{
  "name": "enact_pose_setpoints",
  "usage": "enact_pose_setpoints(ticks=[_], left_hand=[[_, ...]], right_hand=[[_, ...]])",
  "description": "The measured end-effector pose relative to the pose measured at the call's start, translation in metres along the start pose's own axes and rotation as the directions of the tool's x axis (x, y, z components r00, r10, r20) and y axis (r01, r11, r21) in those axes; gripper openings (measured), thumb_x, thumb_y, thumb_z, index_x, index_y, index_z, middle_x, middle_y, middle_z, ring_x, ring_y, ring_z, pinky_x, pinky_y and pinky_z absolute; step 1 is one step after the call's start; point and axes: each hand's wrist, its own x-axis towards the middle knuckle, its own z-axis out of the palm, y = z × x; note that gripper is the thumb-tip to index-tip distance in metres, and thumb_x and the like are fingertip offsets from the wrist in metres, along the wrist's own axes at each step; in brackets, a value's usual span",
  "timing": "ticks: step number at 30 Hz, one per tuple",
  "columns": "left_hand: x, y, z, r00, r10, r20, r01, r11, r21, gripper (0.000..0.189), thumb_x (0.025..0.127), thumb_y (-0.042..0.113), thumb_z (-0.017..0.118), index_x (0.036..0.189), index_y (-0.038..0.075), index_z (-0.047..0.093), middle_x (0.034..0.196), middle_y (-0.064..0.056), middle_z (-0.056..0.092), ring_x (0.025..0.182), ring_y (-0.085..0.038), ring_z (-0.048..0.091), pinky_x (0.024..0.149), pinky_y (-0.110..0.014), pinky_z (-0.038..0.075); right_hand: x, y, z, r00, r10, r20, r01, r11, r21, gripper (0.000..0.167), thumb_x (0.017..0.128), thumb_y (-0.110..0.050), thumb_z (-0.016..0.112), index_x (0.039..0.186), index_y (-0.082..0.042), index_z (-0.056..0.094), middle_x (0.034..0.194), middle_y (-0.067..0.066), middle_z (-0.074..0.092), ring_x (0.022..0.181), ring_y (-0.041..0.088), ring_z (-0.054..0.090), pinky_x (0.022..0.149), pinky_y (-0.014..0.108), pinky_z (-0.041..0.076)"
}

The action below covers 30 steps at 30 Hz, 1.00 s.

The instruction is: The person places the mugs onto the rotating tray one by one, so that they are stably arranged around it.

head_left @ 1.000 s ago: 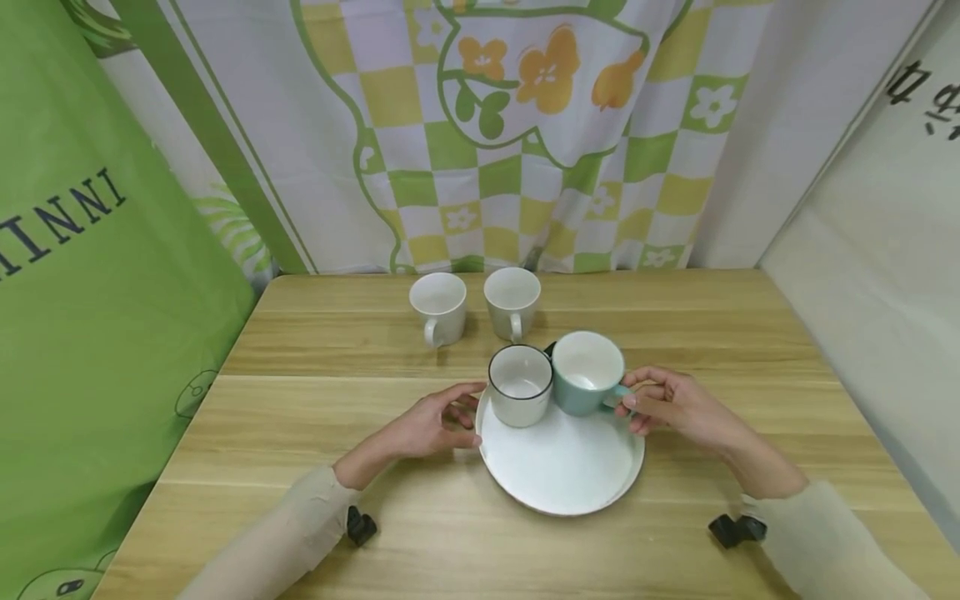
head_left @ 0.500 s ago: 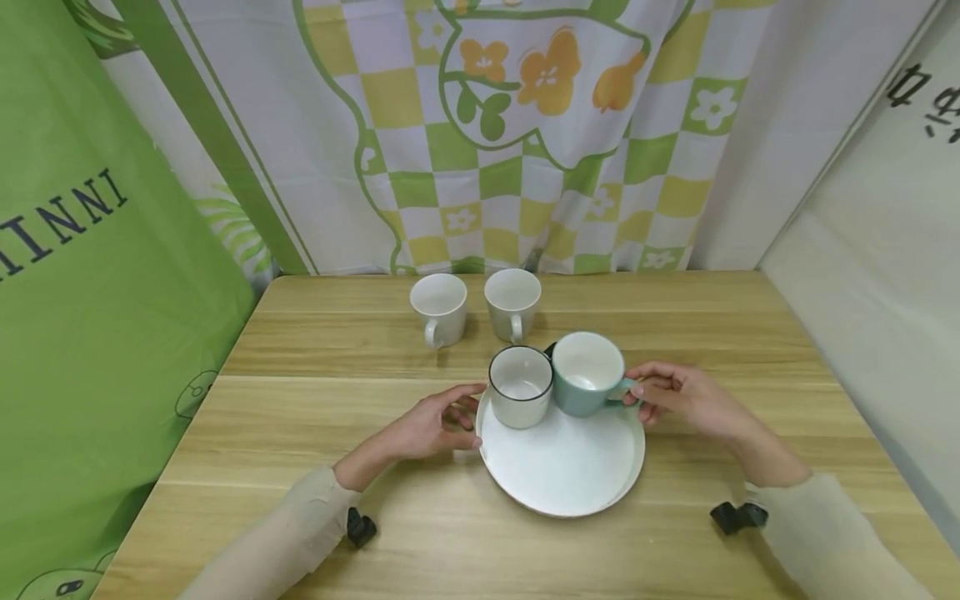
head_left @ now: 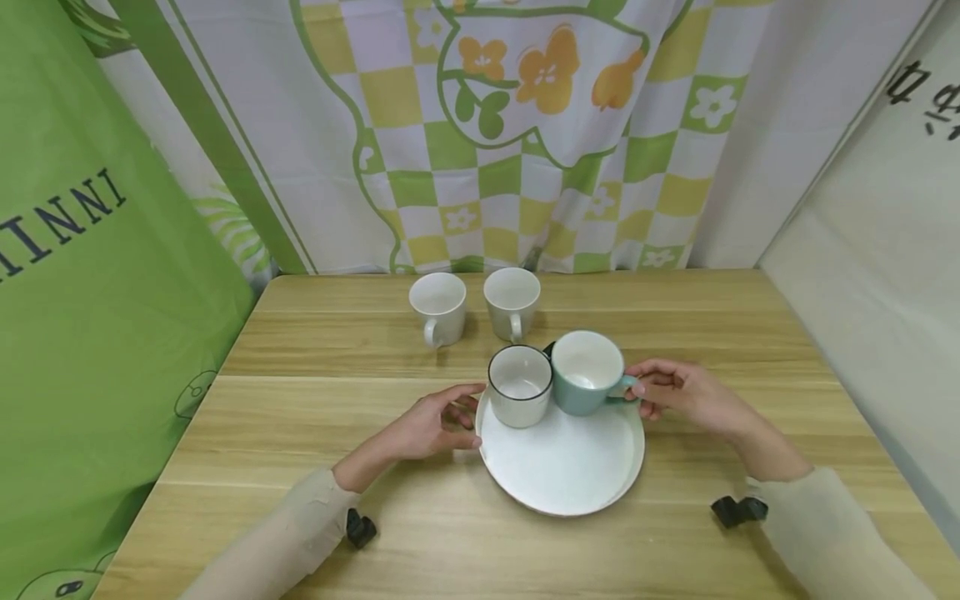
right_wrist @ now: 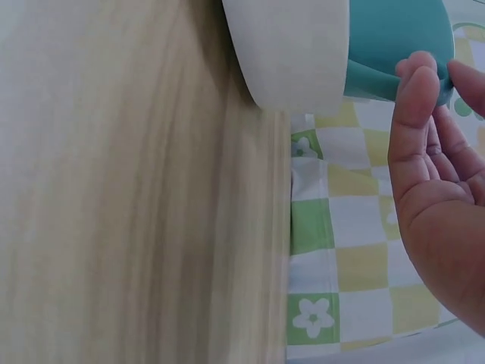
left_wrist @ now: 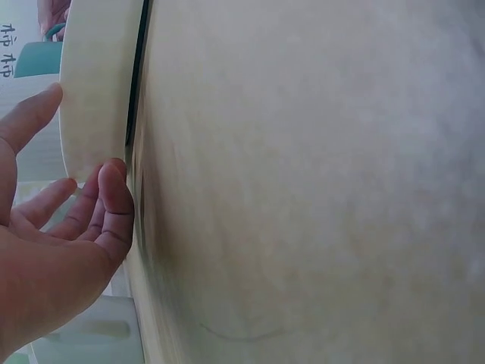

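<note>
A round white tray (head_left: 570, 467) holds two mugs toward its far side. The teal mug (head_left: 577, 396), white inside, stands upright at right; my right hand (head_left: 686, 400) pinches its handle between thumb and fingers. The right wrist view shows that handle (right_wrist: 371, 82) at the fingertips, just above the tray's wall (right_wrist: 295, 53). Beside it stands a white mug (head_left: 519, 408) with a black rim. My left hand (head_left: 427, 425) touches the tray's left edge, thumb and index finger spread along the rim, other fingers loosely bent beside the wall (left_wrist: 95, 83) in the left wrist view.
Behind the tray, two pale grey mugs, one at left (head_left: 442, 321) and one at right (head_left: 512, 315), stand with handles facing me. The wooden table (head_left: 315, 333) ends at a checked curtain (head_left: 525, 183). A green cloth (head_left: 112, 292) hangs along the left side.
My right hand has shifted slightly right and back, its fingertips now farther out on the teal mug's handle. The left hand, tray and mugs look unmoved.
</note>
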Motion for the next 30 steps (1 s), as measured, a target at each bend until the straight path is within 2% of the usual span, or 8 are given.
enact_pose_setpoints(ticks=[9, 23, 30], left_hand=[[0.0023, -0.0021, -0.0001, 1.0, 0.002, 0.0, -0.002, 1.0, -0.007, 0.075, 0.086, 0.015, 0.08, 0.149, 0.004, 0.042, 0.129, -0.021, 0.061, 0.106, -0.032, 0.066, 0.091, -0.042, 0.058], [0.0019, -0.0025, 0.0003, 1.0, 0.001, -0.019, -0.001, 1.0, 0.003, 0.076, 0.084, 0.015, 0.082, 0.148, 0.005, 0.044, 0.127, -0.02, 0.062, 0.104, -0.03, 0.066, 0.091, -0.04, 0.058], [0.0022, -0.0025, -0.0005, 1.0, 0.006, -0.008, -0.006, 1.0, 0.016, 0.076, 0.084, 0.015, 0.081, 0.149, 0.004, 0.042, 0.127, -0.021, 0.062, 0.103, -0.03, 0.066, 0.09, -0.04, 0.058]], right_hand=[[0.0045, 0.001, -0.0088, 0.996, -0.085, 0.034, 0.086, 0.996, -0.031, 0.032, 0.103, -0.01, 0.054, 0.128, 0.01, 0.055, 0.104, 0.019, 0.069, 0.081, 0.022, 0.068, 0.072, 0.036, 0.061], [0.005, -0.0007, -0.0055, 0.999, -0.019, -0.047, 0.016, 0.998, -0.056, 0.034, 0.102, -0.017, 0.057, 0.128, 0.005, 0.059, 0.105, 0.011, 0.072, 0.08, 0.021, 0.066, 0.07, 0.032, 0.059], [0.0058, 0.0019, -0.0083, 0.998, -0.054, -0.025, 0.052, 0.998, -0.046, 0.032, 0.103, -0.014, 0.055, 0.128, 0.007, 0.058, 0.103, 0.012, 0.071, 0.079, 0.02, 0.066, 0.069, 0.031, 0.058]])
